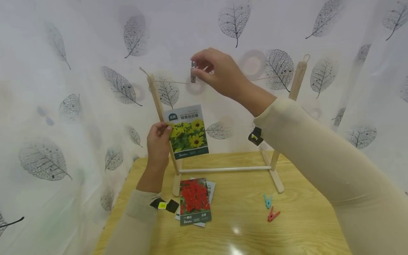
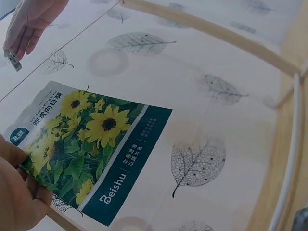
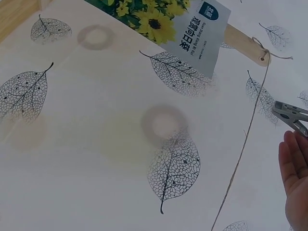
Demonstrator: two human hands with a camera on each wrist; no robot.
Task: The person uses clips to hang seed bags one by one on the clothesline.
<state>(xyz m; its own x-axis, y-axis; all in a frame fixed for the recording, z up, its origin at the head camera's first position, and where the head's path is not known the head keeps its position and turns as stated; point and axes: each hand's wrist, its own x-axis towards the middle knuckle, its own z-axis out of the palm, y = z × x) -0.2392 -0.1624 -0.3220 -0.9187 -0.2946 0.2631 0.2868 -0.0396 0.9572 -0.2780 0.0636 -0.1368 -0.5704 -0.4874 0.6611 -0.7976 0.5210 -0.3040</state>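
Nearest to me on the desk (image 1: 242,232), I see a packet with red flowers (image 1: 195,202), which lies on top of other pale packets (image 1: 211,187). To the right of this pile there are a red clip (image 1: 273,214) and, a little farther, a blue clip (image 1: 267,201). Above the desk, the left hand (image 1: 158,143) holds the sunflower packet (image 1: 188,136) by its left edge, between thumb and fingers; the packet is slightly tilted, with its picture facing me. Higher, the right hand (image 1: 220,72) pinches a grey clip (image 1: 193,72) near the string (image 1: 170,82); from my wrist views, the clip and the string are apart. The string is stretched between two posts of a wooden frame (image 1: 298,81), joined at the bottom by a white rod (image 1: 223,170). Behind all hangs a pale sheet with leaf prints (image 1: 81,141).
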